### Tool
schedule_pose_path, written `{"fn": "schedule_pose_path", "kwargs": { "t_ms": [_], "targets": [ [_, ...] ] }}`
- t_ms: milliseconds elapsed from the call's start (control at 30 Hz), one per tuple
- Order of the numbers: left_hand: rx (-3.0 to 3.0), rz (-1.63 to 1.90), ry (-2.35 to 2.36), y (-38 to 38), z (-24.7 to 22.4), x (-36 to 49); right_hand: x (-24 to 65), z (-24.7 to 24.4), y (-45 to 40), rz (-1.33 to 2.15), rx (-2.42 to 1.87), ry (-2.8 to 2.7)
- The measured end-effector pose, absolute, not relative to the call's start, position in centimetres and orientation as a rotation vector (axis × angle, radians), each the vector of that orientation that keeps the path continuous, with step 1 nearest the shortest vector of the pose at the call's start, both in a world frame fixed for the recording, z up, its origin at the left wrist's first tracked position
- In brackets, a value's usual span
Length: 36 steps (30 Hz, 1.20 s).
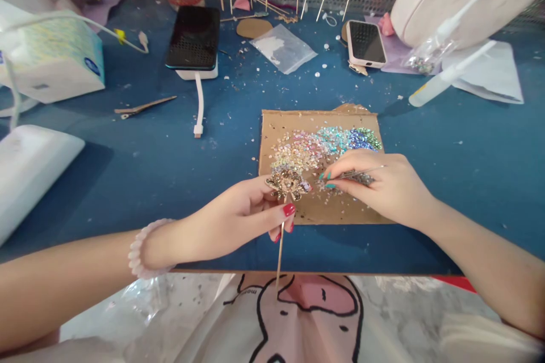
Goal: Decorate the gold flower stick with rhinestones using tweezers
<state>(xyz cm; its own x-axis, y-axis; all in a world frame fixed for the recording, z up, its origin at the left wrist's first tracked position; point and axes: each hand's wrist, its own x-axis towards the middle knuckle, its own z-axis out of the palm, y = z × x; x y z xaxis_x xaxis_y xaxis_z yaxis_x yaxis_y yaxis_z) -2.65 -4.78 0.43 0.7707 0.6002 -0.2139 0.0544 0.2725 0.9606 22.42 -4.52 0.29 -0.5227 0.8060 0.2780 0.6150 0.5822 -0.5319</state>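
Observation:
A thin wooden stick (280,258) is pinched between the thumb and fingers of my left hand (232,221). On its top sits a dark gold flower-shaped ornament (288,184) with small shiny stones, one pale piece at its right edge. My right hand (389,184) is closed on slim metal tweezers (361,173), whose tips point left over a cardboard sheet (315,212), just right of the flower. Whether the tips hold a stone is too small to tell. Loose rhinestones (298,150) in yellow, pink, turquoise, blue and green lie on the cardboard beyond both hands.
Behind the cardboard are a small clear bag (283,50), a black phone (193,38) with a white cable, and a smaller phone (366,42). A white glue-like tube (447,76) lies right, a metal clip (145,106) left. Several upright sticks line the mesh at the back.

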Motion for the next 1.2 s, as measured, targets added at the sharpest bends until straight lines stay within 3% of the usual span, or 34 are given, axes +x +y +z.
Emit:
{"fn": "schedule_pose_path", "kwargs": {
  "t_ms": [1200],
  "targets": [
    [1.272,0.358,0.665,-4.8,0.59,-2.81,22.35,0.59,-4.61,0.483,-1.156,-2.351]
  ]
}}
